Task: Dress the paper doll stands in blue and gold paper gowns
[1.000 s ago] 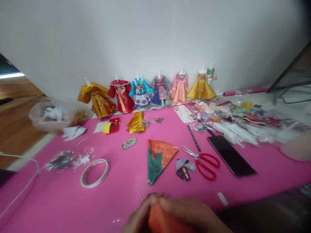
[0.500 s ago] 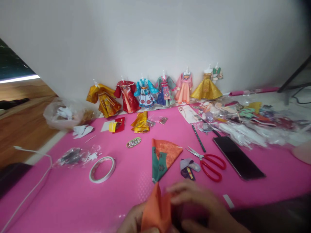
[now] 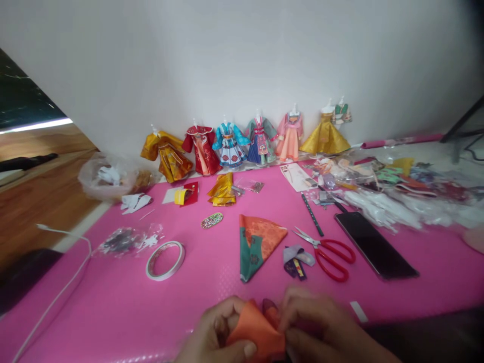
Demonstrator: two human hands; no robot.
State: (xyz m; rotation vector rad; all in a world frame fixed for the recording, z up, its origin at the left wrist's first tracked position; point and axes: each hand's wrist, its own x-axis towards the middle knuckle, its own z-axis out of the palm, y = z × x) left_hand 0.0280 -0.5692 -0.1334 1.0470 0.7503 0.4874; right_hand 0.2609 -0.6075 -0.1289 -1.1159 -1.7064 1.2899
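At the bottom centre, a folded piece of orange fabric (image 3: 255, 327) is held up between my two hands. My left hand (image 3: 217, 330) grips its left side, thumb in front and fingers curled behind. My right hand (image 3: 321, 325) pinches its right edge, slightly blurred; a darker reddish part of the fabric shows between the hands. Just beyond them an orange and green fabric fan shape (image 3: 260, 242) lies flat. To its right are a small bundle of purple and grey cloth strips (image 3: 297, 261) and red-handled scissors (image 3: 325, 252) with the blades a little apart.
Several doll dresses on stands (image 3: 230, 143) line the wall. A roll of tape (image 3: 165, 260) and a white cable (image 3: 71, 272) lie left. On the right are a phone (image 3: 374, 244), a dark pen (image 3: 312, 214) and plastic-bagged fabric pieces (image 3: 381, 191). Gold fabric (image 3: 222, 190) lies behind.
The orange fabric has tipped from upright to a lower, flatter fold. My right hand has closed on its right edge, and my left hand shows more. The view has shifted slightly.
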